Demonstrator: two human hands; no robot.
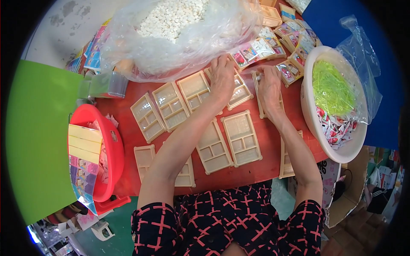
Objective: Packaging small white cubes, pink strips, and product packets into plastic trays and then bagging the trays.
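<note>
Several cream plastic compartment trays lie in two rows on the red table. My left hand (223, 83) reaches to the far row, its fingers bent over the far end of one compartment tray (240, 93). To the right of it, my right hand (270, 90) holds another compartment tray (258, 104), which it partly covers. Nearer to me are more trays, such as the one at the middle (242, 138). My left forearm hides parts of some trays, and my right forearm covers part of a tray (286, 160) at the right.
A big clear bag (171, 55) of white pieces stands at the back. On the left is a red basin (117, 145) with printed cards (85, 147) over it. A white basin (308, 91) at the right holds yellow-green sticks and small packets. Filled, printed packs (252, 53) lie back right.
</note>
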